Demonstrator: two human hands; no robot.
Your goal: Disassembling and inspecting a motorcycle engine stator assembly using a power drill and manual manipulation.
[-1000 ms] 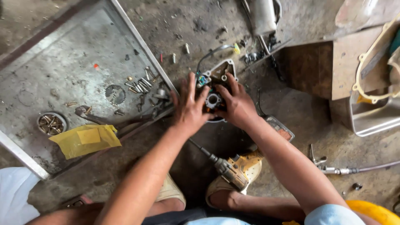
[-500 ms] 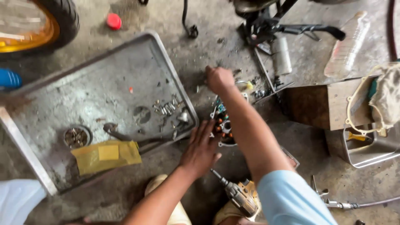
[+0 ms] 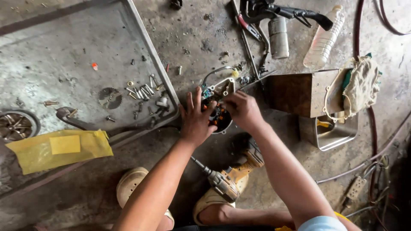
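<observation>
On the grimy concrete floor (image 3: 205,34), beside a metal tray (image 3: 150,55), a round engine cover (image 3: 218,107) lies under both hands: left hand (image 3: 196,119) spread flat on it, right hand (image 3: 243,110) curled gripping its edge.

Single head-worn view, looking steeply down over the person's own forearms onto the concrete floor (image 3: 205,42). Close range: metal tray (image 3: 147,64) upper left, sandalled feet at the bottom edge.
</observation>
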